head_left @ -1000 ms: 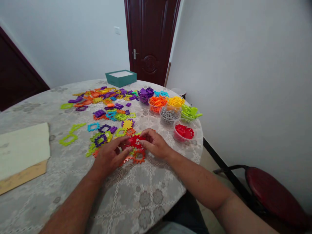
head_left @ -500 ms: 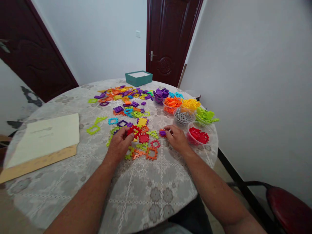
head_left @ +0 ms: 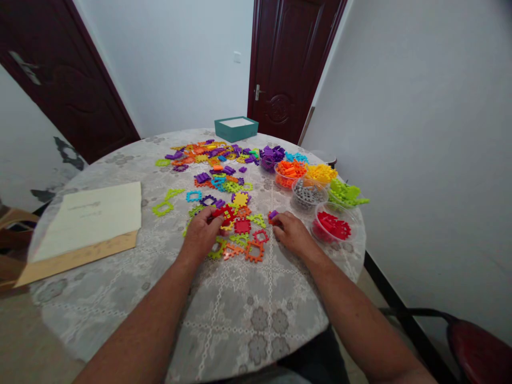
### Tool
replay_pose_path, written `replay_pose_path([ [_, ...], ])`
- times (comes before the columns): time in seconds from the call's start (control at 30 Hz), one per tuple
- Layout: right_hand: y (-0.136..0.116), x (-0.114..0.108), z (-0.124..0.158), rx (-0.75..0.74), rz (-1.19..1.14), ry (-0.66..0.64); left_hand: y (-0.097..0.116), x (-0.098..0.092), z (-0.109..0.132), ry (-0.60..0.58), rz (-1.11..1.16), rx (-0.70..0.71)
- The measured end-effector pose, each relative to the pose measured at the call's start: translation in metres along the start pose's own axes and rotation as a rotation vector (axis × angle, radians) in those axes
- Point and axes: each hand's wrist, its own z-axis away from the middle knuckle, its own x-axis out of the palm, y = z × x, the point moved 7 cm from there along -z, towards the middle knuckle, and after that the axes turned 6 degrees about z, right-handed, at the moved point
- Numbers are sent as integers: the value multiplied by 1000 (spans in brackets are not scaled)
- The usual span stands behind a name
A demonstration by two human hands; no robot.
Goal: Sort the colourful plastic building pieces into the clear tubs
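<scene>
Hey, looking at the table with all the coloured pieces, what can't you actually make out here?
All in the head view:
- red piece: partly hidden by the left hand that holds it.
- small purple piece: too small to tell whether the right hand grips it or only touches it.
- paper sheet: markings too faint to read.
- teal box: contents too far off to tell.
- red chair: cut off by the picture's corner.

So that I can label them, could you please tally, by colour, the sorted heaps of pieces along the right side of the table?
Purple heap: 1
Blue heap: 1
Orange heap: 1
Yellow heap: 1
Grey heap: 1
Green heap: 1
Red heap: 1
Total: 7
</scene>
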Motion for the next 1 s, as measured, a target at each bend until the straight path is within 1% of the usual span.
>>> replay_pose_path([
  [0.17, 6, 1, 0, 24, 1, 32, -4, 10, 0, -61, 136, -72],
  [0.23, 8, 0, 1, 41, -8, 53, -4, 12, 0, -71, 149, -83],
  [0.37, 11, -4, 0, 65, -16, 83, -6, 14, -1, -74, 110, -78],
  [0.53, -3, -6, 0, -27, -15, 86, -6, 13, 0, -77, 12, -77],
  [0.6, -12, -4, 1, -69, -21, 64, -4, 13, 0, -86, 14, -68],
  [0.73, -26, 5, 6, -108, 31, -50, 1, 11, 2, -78, -18, -72],
  [0.87, -27, 9, 9, -109, 62, -97, 5, 11, 5, -80, -27, -91],
  [1.0, -26, 9, 10, -163, 28, -127, 4, 12, 5, -93, -23, -105],
])
